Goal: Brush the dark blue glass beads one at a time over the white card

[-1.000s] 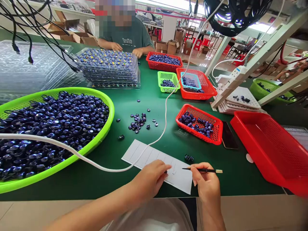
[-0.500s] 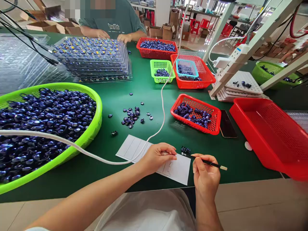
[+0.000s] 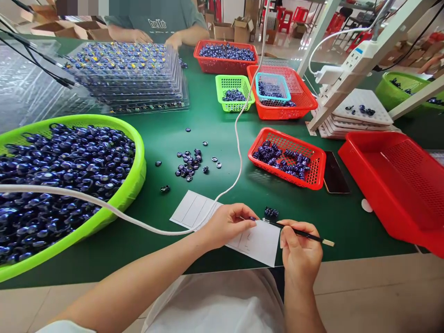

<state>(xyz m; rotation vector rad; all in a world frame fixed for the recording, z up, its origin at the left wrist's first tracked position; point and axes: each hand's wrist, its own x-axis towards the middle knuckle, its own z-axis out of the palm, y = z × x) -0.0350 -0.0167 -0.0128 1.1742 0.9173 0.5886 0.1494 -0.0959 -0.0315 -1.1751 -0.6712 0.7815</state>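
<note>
My left hand (image 3: 231, 224) is over the white lined paper (image 3: 258, 245), its thumb and fingers pinching a small dark blue piece (image 3: 252, 218). My right hand (image 3: 301, 245) grips a thin black stick tool (image 3: 307, 235) with a pale gold end; its whitish tip points left, close to the left fingertips. Just beyond the tool's tip, a short row of dark blue pieces (image 3: 271, 212) sits on the green table (image 3: 215, 125). Loose dark pieces (image 3: 189, 163) are scattered past the paper.
A big green basket (image 3: 140, 162) of blue pieces stands left. Red baskets (image 3: 321, 169) and a phone (image 3: 336, 173) are right of centre, an empty red tray (image 3: 381, 185) beyond. A white cable (image 3: 239, 148) crosses the table. A person in a grey-green shirt (image 3: 159, 21) sits opposite.
The view has shifted slightly. A blue piece now shows between my left fingertips. My right hand keeps its grip on the tool.
</note>
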